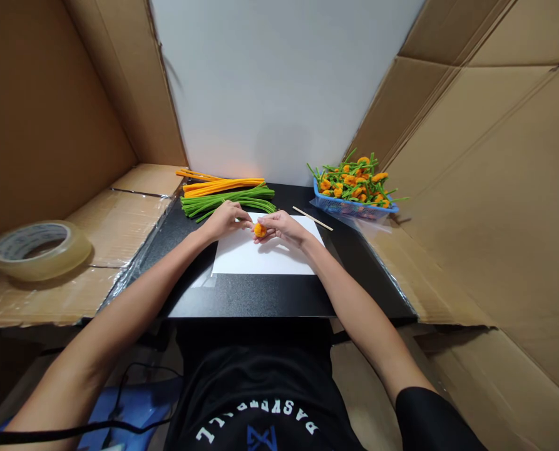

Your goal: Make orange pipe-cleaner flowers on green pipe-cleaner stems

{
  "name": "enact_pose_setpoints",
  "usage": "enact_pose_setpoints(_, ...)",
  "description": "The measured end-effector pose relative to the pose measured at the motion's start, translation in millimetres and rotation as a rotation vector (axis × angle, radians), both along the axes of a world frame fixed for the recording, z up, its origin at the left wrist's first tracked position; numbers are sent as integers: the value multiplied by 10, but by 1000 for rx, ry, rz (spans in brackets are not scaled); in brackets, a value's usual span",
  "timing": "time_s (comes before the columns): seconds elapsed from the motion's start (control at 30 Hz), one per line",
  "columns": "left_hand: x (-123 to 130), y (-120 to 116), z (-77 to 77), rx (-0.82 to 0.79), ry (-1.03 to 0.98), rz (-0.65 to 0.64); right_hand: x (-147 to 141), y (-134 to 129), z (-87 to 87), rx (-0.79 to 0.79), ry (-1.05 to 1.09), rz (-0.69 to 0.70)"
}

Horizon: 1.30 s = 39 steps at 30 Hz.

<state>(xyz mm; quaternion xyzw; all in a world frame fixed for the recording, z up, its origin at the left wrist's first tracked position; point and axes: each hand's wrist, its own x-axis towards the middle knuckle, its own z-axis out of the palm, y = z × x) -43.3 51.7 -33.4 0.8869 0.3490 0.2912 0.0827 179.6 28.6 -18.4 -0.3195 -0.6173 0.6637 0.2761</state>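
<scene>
The left hand [227, 220] and right hand [283, 228] are together, fingertips pinching a small fuzzy orange pipe-cleaner coil [260, 230] just above a white paper sheet [241, 257]; it looks light, soft and springy, best held by fingertips.

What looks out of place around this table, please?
The blue plastic basket of pipe-cleaner flowers sits at the far right corner of the black table on clear plastic, seemingly overhanging the edge, so it looks precarious.

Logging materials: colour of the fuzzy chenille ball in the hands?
Orange fuzzy chenille ball, best in the head view.
</scene>
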Motion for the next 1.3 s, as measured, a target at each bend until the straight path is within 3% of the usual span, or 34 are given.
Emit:
enact_pose_setpoints(0.17,-56,24,-15,90,73,4,16,-10,-29,64,2,11)
enact_pose_setpoints(0.4,-60,-50,59,248,65,45,-22,27,-83,150,-5,-143)
enact_pose_setpoints(0.93,-86,98,-51,196,-8,-98,-3,16,-21,354,-109,-38)
enact_pose_setpoints(1.17,-141,21,-44,321,154,-46,6,-3,-2,360,-201,3)
enact_pose_setpoints(1.3,-114,-51,-25,371,159,37,-26,48,-99,403,-239,-68)
